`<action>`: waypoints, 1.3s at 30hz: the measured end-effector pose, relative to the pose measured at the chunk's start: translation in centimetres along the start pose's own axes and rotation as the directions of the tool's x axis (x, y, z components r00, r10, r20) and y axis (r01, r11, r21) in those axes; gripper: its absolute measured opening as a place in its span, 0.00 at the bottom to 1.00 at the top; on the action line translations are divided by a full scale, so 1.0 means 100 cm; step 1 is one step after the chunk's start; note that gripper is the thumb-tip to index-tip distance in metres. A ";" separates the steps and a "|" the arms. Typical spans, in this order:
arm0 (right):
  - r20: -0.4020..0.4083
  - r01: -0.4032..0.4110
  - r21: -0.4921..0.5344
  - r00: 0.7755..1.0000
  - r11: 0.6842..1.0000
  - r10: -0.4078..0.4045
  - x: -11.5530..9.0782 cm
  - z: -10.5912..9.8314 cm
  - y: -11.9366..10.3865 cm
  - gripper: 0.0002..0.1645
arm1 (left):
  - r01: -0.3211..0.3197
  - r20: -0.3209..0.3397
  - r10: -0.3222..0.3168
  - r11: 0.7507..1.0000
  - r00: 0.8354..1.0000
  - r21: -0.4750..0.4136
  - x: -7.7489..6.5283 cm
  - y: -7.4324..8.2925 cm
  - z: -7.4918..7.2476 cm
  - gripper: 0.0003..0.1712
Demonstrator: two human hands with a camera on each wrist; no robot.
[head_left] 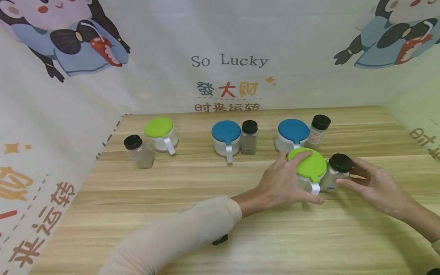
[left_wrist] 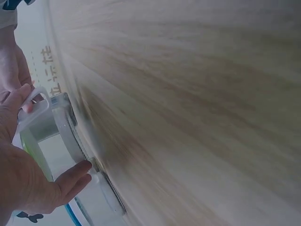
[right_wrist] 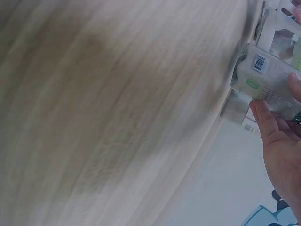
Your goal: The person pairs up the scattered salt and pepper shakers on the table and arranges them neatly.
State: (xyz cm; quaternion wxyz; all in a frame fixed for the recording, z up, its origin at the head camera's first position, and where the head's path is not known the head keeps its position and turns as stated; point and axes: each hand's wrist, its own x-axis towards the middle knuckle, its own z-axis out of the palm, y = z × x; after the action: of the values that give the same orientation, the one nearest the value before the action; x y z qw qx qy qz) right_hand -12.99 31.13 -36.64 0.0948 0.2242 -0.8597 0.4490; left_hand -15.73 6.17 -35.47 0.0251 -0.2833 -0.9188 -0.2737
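Observation:
My left hand holds a seasoning jar with a green lid, fingers around its far side and thumb near the white handle. Close beside it, my right hand grips a clear spice bottle with a black cap, thumb at the front and fingers behind. In the right wrist view the spice bottle shows a barcode and green print, with the fingertips against its side. Jar and bottle stand side by side, and a blue-lidded jar sits just behind them.
A black-capped bottle with a label stands at the back right. Mid-table are another blue-lidded jar and black-capped bottle. At left stand a green-lidded jar and a tilted-looking bottle. A printed cloth backs the wooden table.

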 end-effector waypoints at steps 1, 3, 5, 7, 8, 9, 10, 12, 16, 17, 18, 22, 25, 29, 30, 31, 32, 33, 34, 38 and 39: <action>0.002 -0.016 -0.010 1.000 1.000 0.016 -0.001 0.000 0.001 0.34 | 0.004 0.001 -0.004 1.000 1.000 -0.007 0.001 0.000 0.002 0.63; 0.009 -0.040 -0.026 0.999 0.999 0.040 -0.002 -0.001 0.004 0.34 | 0.014 0.009 -0.014 1.000 1.000 -0.020 0.002 0.001 0.005 0.63; 0.015 -0.046 -0.045 0.999 0.998 0.047 -0.003 -0.002 0.005 0.34 | 0.027 0.028 -0.026 0.999 0.999 -0.031 0.002 0.002 0.007 0.63; 0.020 -0.042 -0.057 0.999 0.998 0.043 -0.003 -0.003 0.006 0.33 | 0.031 0.052 -0.030 0.999 0.998 -0.028 0.001 0.003 0.010 0.63; 0.021 -0.037 -0.061 0.999 0.997 0.038 -0.003 -0.003 0.007 0.33 | 0.031 0.061 -0.029 0.999 0.998 -0.023 0.001 0.003 0.011 0.63; 0.023 -0.031 -0.065 0.999 0.997 0.032 -0.003 -0.004 0.007 0.33 | 0.029 0.070 -0.028 0.999 0.997 -0.018 0.001 0.003 0.012 0.64; 0.024 -0.027 -0.069 0.999 0.997 0.029 -0.002 -0.005 0.008 0.33 | 0.026 0.076 -0.025 1.000 0.997 -0.013 0.001 0.004 0.013 0.64; 0.029 -0.022 -0.070 0.999 0.997 0.024 -0.002 -0.006 0.008 0.33 | 0.021 0.079 -0.021 1.000 0.997 -0.002 0.002 0.004 0.014 0.64; 0.040 -0.046 -0.072 0.998 0.996 0.049 -0.001 -0.008 0.009 0.34 | 0.033 0.083 -0.034 0.999 0.996 0.009 0.004 0.006 0.015 0.65; 0.041 -0.060 -0.076 0.997 0.995 0.063 -0.001 -0.009 0.009 0.34 | 0.036 0.082 -0.037 0.999 0.996 0.015 0.005 0.007 0.015 0.65; 0.041 -0.067 -0.081 0.997 0.994 0.071 -0.001 -0.010 0.009 0.35 | 0.038 0.082 -0.039 0.999 0.996 0.020 0.006 0.007 0.016 0.65; 0.050 -0.105 -0.094 0.993 0.990 0.110 -0.002 -0.014 0.011 0.36 | 0.041 0.083 -0.044 0.999 0.996 0.035 0.008 0.009 0.017 0.66; 0.076 -0.141 -0.107 0.986 0.984 0.150 -0.004 -0.016 0.011 0.36 | 0.047 0.094 -0.050 0.998 0.994 0.032 0.009 0.009 0.018 0.66; 0.103 -0.170 -0.119 0.978 0.978 0.183 -0.004 -0.018 0.010 0.36 | 0.049 0.092 -0.052 0.998 0.994 0.032 0.008 0.008 0.018 0.66; 0.103 -0.167 -0.121 0.978 0.978 0.180 -0.003 -0.018 0.009 0.36 | 0.049 0.089 -0.052 0.998 0.995 0.032 0.007 0.008 0.018 0.66; 0.100 -0.163 -0.120 0.979 0.979 0.175 -0.003 -0.018 0.009 0.36 | 0.050 0.087 -0.052 0.998 0.995 0.034 0.007 0.008 0.018 0.66; 0.096 -0.154 -0.117 0.981 0.981 0.166 -0.003 -0.017 0.009 0.35 | 0.052 0.086 -0.056 0.998 0.995 0.038 0.007 0.008 0.018 0.66; 0.092 -0.148 -0.117 0.983 0.982 0.159 -0.002 -0.017 0.009 0.35 | 0.055 0.086 -0.058 0.998 0.995 0.042 0.007 0.008 0.018 0.66; 0.088 -0.145 -0.120 0.984 0.982 0.156 -0.002 -0.017 0.009 0.35 | 0.057 0.086 -0.061 0.997 0.994 0.045 0.007 0.008 0.018 0.66; 0.089 -0.149 -0.148 0.982 0.978 0.164 -0.002 -0.017 0.007 0.36 | 0.054 0.089 -0.060 0.996 0.994 0.064 0.006 0.009 0.019 0.66; 0.091 -0.142 -0.147 0.983 0.979 0.156 -0.003 -0.017 0.008 0.37 | 0.049 0.083 -0.055 0.996 0.995 0.070 0.006 0.009 0.020 0.66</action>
State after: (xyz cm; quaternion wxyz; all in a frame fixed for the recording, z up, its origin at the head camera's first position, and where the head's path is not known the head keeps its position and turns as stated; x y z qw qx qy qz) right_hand -13.17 32.94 -36.33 0.0322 0.1745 -0.9072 0.3815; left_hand -15.50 8.09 -36.61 -0.0115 -0.2695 -0.9350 -0.2305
